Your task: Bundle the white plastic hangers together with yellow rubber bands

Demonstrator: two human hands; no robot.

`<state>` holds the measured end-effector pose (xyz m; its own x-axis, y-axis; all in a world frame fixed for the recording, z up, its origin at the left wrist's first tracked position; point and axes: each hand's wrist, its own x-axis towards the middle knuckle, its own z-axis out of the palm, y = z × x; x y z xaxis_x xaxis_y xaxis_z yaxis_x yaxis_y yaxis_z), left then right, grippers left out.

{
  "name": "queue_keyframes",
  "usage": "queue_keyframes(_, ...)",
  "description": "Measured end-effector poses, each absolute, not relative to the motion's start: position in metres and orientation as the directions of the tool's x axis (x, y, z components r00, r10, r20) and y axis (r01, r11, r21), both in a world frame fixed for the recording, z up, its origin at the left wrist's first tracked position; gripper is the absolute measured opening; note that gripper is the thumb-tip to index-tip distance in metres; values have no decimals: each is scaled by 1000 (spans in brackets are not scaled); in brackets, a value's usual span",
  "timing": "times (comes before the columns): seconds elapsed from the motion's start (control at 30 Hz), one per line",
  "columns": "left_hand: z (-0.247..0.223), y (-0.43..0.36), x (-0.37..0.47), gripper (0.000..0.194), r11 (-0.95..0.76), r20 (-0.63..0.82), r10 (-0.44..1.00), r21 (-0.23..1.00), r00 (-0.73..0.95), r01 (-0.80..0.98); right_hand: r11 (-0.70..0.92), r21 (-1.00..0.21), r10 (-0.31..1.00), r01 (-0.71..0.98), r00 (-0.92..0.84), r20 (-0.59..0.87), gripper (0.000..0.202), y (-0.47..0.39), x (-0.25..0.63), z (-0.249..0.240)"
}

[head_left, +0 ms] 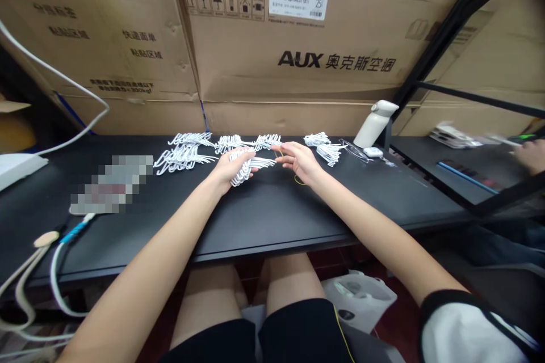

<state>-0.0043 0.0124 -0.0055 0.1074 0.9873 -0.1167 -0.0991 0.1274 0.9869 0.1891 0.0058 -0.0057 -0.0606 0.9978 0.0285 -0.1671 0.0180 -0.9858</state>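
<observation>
My left hand (230, 167) is closed around a bundle of white wire hooks (240, 174), their thin straight ends pointing right. Just past those ends, my right hand (301, 162) pinches a thin yellow rubber band (279, 152). A yellow loop also shows under the palm; whether it is the same band I cannot tell. Behind and left of my hands lie more bunches of white hooks (181, 159), spread in two rows. Two tighter bundles of white pieces (330, 153) rest to the right of my right hand.
Large cardboard boxes (298, 39) stand behind the black table (264, 227). To the right are a white bottle (374, 125), glasses (354, 150) and a small white case (373, 152). A phone (114, 184) with a cable lies left. Another person's hand (532, 156) shows far right.
</observation>
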Motion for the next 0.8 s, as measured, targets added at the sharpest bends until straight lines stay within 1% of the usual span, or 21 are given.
queue_keyframes(0.1, -5, 11, -4, 40, 119, -108, 989, 987, 97, -110, 31, -975, 995, -221, -90, 52, 10, 6, 190, -4)
queue_keyframes(0.2, -4, 10, -4, 45, 124, -111, 987, 985, 115, -118, 62, -970, 990, -234, -106, 89, 9, 6, 190, -5)
queue_keyframes(0.33, -1, 8, -5, 47, 126, -108, 986, 982, 127, -143, 152, -975, 980, -162, -104, 170, 26, 6, 188, -9)
queue_keyframes(0.47, -1, 8, -5, 44, 100, -77, 988, 979, 132, -176, 241, -966, 961, -97, -113, 251, 33, 3, 187, -9)
queue_keyframes(0.6, 0, 7, -4, 40, 90, -60, 985, 978, 161, -188, 315, -949, 928, 12, -213, 305, 38, -3, 183, -8)
queue_keyframes(0.7, 2, 5, -1, 37, 69, -29, 984, 972, 176, -225, 401, -910, 886, 106, -298, 355, 47, -9, 175, -8)
queue_keyframes(0.8, 2, 3, 4, 29, 40, 4, 988, 960, 154, -279, 490, -861, 848, 136, -306, 434, 48, -13, 167, -11)
